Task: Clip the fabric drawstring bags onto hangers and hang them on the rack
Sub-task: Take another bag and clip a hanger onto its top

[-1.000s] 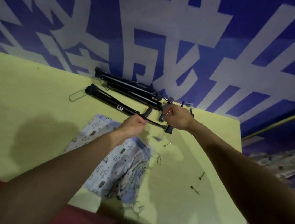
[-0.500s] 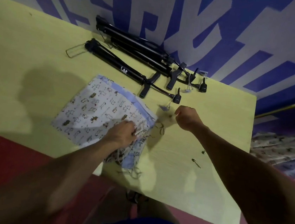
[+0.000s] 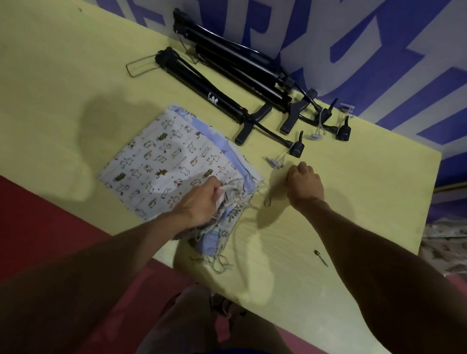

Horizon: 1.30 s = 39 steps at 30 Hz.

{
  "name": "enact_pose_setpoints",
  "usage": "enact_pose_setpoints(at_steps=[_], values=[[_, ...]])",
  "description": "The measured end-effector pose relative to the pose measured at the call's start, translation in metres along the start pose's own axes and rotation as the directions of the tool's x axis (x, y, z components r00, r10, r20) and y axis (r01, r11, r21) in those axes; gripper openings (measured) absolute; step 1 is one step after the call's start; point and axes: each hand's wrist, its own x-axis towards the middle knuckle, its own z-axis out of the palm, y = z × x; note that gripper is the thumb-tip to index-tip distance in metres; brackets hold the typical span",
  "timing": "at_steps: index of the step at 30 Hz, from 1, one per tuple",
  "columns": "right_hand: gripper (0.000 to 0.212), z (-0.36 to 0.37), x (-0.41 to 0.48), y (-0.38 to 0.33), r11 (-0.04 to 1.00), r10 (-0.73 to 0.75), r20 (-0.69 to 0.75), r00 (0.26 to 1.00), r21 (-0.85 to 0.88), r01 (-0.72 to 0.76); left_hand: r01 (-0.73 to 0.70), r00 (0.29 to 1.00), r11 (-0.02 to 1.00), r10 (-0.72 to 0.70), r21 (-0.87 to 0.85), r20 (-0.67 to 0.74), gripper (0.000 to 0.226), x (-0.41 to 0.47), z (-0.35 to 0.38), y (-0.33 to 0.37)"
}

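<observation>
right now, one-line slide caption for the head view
Left hand grips printed fabric drawstring bag on yellow table; right hand curled nearby

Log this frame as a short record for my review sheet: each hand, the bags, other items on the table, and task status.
left hand: grips the drawstring edge of the fabric drawstring bags
right hand: curled in a fist right of the bags; contents not visible
bags: flat animal-print stack on the yellow table
other items: black tubes with T-handles along the wall; small tags by the right hand; metal pin further right
task status: no bag clipped; no rack in view
</observation>
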Motion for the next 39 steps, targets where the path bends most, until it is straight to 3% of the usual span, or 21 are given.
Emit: enact_pose_setpoints(at_steps=[3,6,7,9,11,13,16,21,24,28,31,34,39], values=[[0.039,-0.010,-0.005,0.002,0.998,0.056,0.057,0.997,0.009,-0.056,-0.023,0.996,0.999,0.019,-0.047,-0.082,0.019,0.003,-0.009,0.015],[0.025,-0.037,-0.008,-0.002,0.921,0.132,0.134,0.982,0.350,-0.172,-0.045,0.986,0.992,0.025,-0.122,-0.164,0.017,0.012,-0.025,0.035],[0.021,-0.047,-0.009,-0.005,0.825,0.131,0.154,0.979,0.531,-0.193,-0.063,0.984,0.987,0.036,-0.151,-0.175,0.016,0.015,-0.032,0.043],[0.010,-0.074,-0.013,-0.015,0.523,0.067,0.170,0.983,0.833,-0.179,-0.122,0.979,0.977,0.089,-0.177,-0.183,0.016,0.018,-0.045,0.059],[0.006,-0.106,-0.017,-0.022,0.288,-0.056,0.145,0.988,0.950,-0.123,-0.194,0.967,0.964,0.156,-0.183,-0.201,0.017,0.018,-0.061,0.078],[0.007,-0.136,-0.020,-0.029,0.184,-0.195,0.133,0.972,0.978,-0.097,-0.232,0.956,0.943,0.175,-0.238,-0.237,0.020,0.020,-0.076,0.095],[0.003,-0.170,-0.024,-0.040,0.236,-0.314,0.115,0.942,0.971,-0.040,-0.269,0.943,0.897,0.172,-0.350,-0.283,0.018,0.019,-0.097,0.114],[0.005,-0.199,-0.019,-0.061,0.451,-0.235,0.011,0.972,0.887,0.099,-0.272,0.936,0.850,0.125,-0.450,-0.328,0.018,0.007,-0.125,0.128],[0.011,-0.213,-0.012,-0.074,0.698,-0.249,-0.075,0.966,0.677,0.233,-0.258,0.932,0.838,0.085,-0.481,-0.352,0.021,0.001,-0.141,0.127],[0.023,-0.229,-0.004,-0.095,0.828,-0.400,-0.071,0.914,0.399,0.394,-0.236,0.897,0.840,-0.006,-0.489,-0.443,0.020,-0.008,-0.168,0.120],[0.023,-0.243,0.003,-0.115,0.832,-0.466,-0.052,0.883,0.313,0.457,-0.218,0.845,0.835,-0.097,-0.505,-0.526,0.019,-0.012,-0.201,0.111],[0.021,-0.261,0.011,-0.138,0.780,-0.500,-0.149,0.853,0.351,0.518,-0.230,0.751,0.855,-0.148,-0.465,-0.644,0.017,-0.016,-0.240,0.107],[0.014,-0.273,0.022,-0.157,0.677,-0.455,-0.332,0.826,0.473,0.563,-0.223,0.622,0.952,-0.026,-0.209,-0.783,0.016,-0.025,-0.276,0.110]])
